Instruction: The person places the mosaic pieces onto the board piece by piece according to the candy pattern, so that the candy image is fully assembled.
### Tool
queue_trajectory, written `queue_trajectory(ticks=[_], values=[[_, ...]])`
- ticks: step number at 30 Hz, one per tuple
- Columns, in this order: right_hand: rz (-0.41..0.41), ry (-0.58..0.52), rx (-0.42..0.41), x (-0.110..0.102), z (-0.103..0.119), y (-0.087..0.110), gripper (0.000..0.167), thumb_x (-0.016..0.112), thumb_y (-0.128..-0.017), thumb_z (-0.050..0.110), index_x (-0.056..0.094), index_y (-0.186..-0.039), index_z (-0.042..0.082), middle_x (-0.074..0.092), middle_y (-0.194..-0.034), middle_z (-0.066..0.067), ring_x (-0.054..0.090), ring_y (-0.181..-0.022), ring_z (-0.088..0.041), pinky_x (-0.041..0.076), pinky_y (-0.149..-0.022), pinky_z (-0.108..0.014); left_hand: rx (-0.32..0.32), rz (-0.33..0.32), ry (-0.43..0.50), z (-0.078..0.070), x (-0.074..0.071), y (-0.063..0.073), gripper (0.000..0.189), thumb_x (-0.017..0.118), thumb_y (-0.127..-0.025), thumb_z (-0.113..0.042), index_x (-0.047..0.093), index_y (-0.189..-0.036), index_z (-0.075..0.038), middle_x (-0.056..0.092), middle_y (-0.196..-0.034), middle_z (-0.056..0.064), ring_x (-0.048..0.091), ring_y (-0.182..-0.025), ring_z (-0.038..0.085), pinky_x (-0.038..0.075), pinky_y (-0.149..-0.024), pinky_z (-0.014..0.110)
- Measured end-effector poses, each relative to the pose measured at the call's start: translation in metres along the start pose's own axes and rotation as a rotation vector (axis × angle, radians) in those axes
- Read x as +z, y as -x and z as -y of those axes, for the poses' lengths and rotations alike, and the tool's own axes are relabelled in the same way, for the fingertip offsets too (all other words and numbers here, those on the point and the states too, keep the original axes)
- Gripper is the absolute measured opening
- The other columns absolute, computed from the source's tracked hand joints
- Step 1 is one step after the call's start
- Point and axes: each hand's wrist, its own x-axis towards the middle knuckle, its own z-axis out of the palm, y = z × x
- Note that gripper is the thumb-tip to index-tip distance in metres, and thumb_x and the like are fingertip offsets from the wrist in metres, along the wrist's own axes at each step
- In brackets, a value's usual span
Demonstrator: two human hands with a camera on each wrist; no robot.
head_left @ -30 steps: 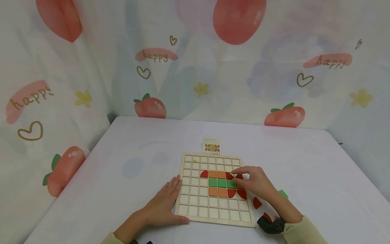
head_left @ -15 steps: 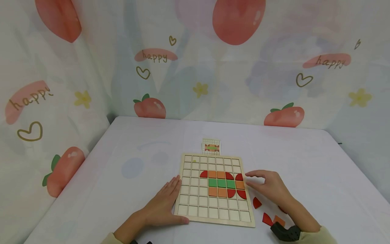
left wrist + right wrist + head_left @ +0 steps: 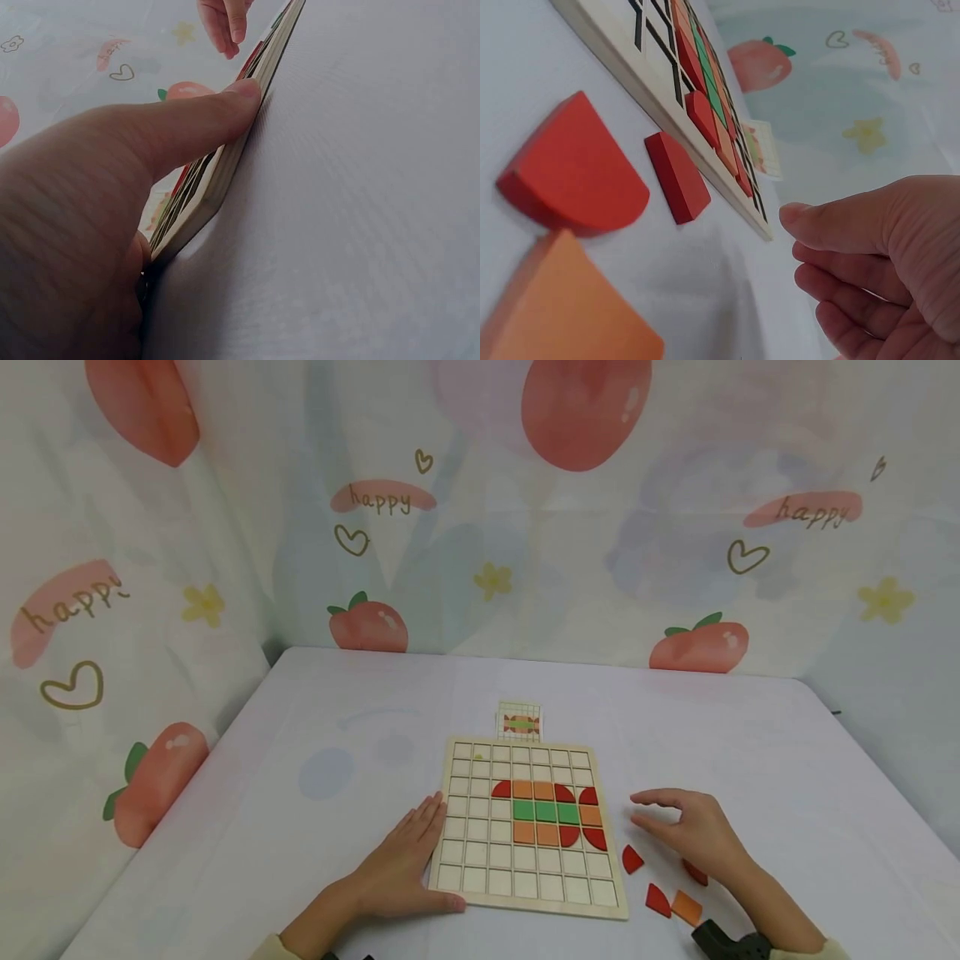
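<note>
A wooden grid board (image 3: 525, 906) lies on the white table. My left hand (image 3: 397, 868) rests against it, straight fingers along the left edge and thumb on the near edge; in the left wrist view the thumb (image 3: 202, 124) touches the board's side. In the grid, green squares (image 3: 546, 811) form a middle row with an orange square (image 3: 591, 815) at its right end. Orange squares and red quarter-round tiles sit above and below. Off the board's right edge, my right hand (image 3: 693, 831) holds nothing, thumb and forefinger apart.
Right of the board lie loose red quarter-round tiles (image 3: 658, 900) and an orange square tile (image 3: 686, 907); the right hand partly covers one red tile (image 3: 695, 872). A small pattern card (image 3: 519, 712) is at the board's far edge. A printed curtain (image 3: 585, 552) stands behind the table.
My right hand has drawn back from over the board to its right side, its fingers spreading apart. The orange square at the green row's end now shows fully. The left hand has stayed put.
</note>
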Motion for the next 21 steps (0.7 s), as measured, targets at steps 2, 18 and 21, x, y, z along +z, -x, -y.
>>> queue_trajectory(ticks=[2, 18, 21], values=[[-0.007, 0.013, 0.02, -0.002, -0.004, 0.002, 0.027, 0.076, -0.076, 0.019, 0.072, -0.1, 0.007, 0.068, -0.097, -0.006, 0.059, -0.097, -0.031, 0.048, -0.08, -0.049, 0.002, -0.004, -0.001, 0.0, 0.0, 0.0, 0.116, 0.048, -0.07, -0.078, 0.011, -0.146, 0.001, 0.001, -0.153, 0.01, 0.0, -0.139, 0.021, 0.011, -0.11, 0.041], [-0.045, 0.117, 0.191, -0.018, -0.03, 0.021, 0.043, 0.075, -0.076, 0.028, 0.067, -0.105, -0.002, 0.064, -0.103, -0.021, 0.052, -0.102, -0.042, 0.043, -0.08, -0.057, 0.002, -0.004, -0.015, 0.0, 0.001, 0.001, 0.117, 0.047, -0.069, -0.08, 0.01, -0.146, 0.0, 0.0, -0.153, 0.009, -0.001, -0.138, 0.02, 0.01, -0.11, 0.04], [-0.057, 0.134, 0.199, -0.021, -0.035, 0.025, 0.043, 0.076, -0.074, 0.026, 0.067, -0.104, -0.003, 0.065, -0.1, -0.02, 0.052, -0.101, -0.042, 0.044, -0.079, -0.057, 0.003, -0.003, -0.016, 0.0, 0.001, 0.0, 0.116, 0.047, -0.07, -0.08, 0.01, -0.146, 0.0, 0.001, -0.153, 0.01, 0.0, -0.138, 0.02, 0.01, -0.11, 0.04]])
